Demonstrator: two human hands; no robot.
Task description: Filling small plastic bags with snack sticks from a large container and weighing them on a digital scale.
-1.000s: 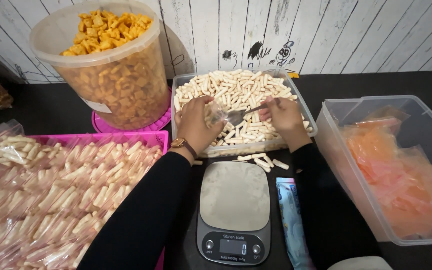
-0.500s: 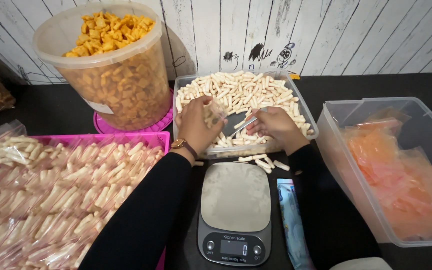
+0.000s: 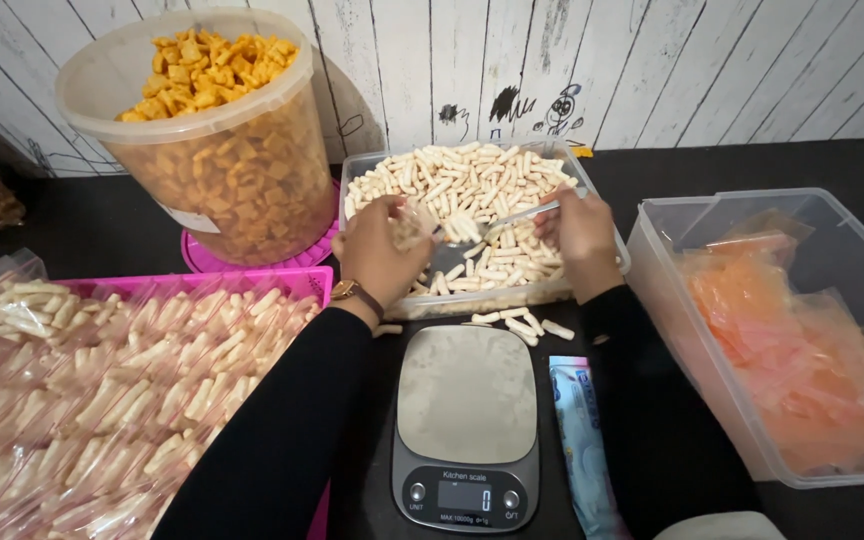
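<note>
A metal spoon lies almost level over the clear tray of pale snack sticks, its handle running right to the right hand, whose fingers pinch it; the bowl points left, heaped with sticks. The left hand curls around a small clear bag, mostly hidden and hard to make out. A kitchen scale sits near.

Pale stick snacks heaped in clear tray
</note>
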